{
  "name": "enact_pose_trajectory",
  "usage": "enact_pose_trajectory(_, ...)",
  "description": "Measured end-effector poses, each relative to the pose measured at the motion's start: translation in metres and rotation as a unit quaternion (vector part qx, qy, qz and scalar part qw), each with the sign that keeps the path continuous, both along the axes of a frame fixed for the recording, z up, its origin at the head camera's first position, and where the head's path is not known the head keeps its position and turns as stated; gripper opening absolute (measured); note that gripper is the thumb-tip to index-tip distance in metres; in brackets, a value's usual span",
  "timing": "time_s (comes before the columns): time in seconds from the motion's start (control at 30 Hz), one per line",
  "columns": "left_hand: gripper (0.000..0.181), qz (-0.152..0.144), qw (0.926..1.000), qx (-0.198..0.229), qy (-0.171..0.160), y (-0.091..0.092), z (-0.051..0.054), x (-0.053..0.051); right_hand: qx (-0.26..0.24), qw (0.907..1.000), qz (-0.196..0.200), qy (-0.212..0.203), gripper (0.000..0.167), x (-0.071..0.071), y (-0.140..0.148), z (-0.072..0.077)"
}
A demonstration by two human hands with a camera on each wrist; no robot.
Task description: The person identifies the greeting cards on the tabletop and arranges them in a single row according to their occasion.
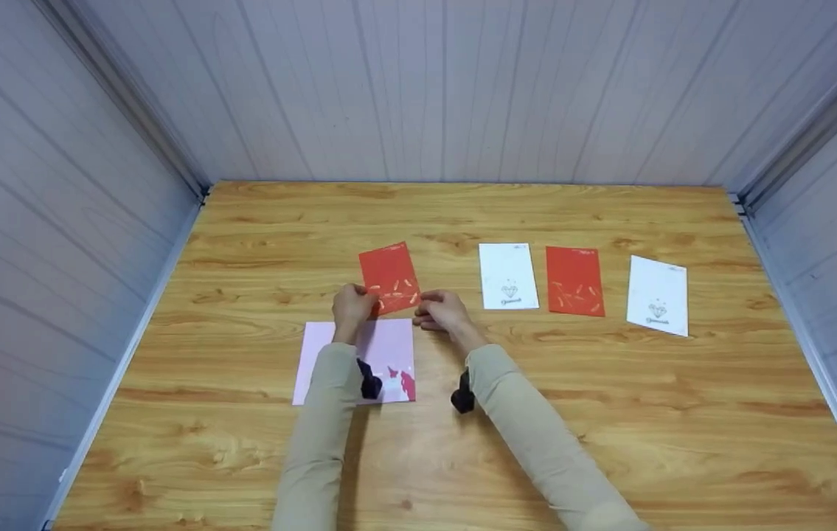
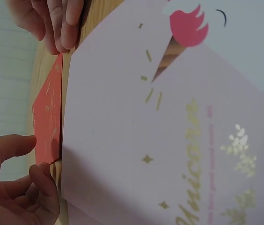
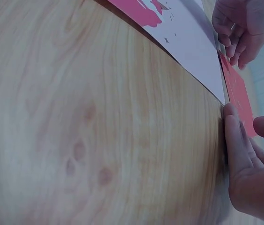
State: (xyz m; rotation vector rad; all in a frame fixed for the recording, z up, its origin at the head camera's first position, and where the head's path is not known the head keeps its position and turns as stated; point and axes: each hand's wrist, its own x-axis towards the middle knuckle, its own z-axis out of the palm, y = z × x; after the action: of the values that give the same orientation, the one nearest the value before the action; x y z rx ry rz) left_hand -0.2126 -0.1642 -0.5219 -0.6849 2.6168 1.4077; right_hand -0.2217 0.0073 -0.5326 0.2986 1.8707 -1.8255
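A red card with gold feather-like marks lies slightly turned on the wooden table, left of the middle. My left hand pinches its near left corner between thumb and fingers. At the near right corner, my right hand holds the card with thumb and fingertips; its other fingers extend by the tabletop. Just in front of the card is a flat pink booklet with a unicorn picture and the gold word "Unicorn". My left forearm passes over it and hides part of its cover.
To the right lie a white card with a diamond drawing, a second red card and another white diamond card. Pale panel walls enclose the wooden table at the back and both sides.
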Motion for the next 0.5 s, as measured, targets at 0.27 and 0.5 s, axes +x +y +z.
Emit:
enact_pose_trajectory(0.27,0.032,0.027,0.9974,0.066,0.008,-0.0004,-0.0019,-0.0036,-0.013,0.9998,0.014,-0.003,0.036,0.0015,0.0013,0.0022)
enact_pose_trajectory(0.5,0.032,0.027,0.9973,0.067,0.017,0.0006,-0.0033,-0.0036,-0.007,0.9999,0.008,0.002,0.037,0.0011,0.0009,-0.0013)
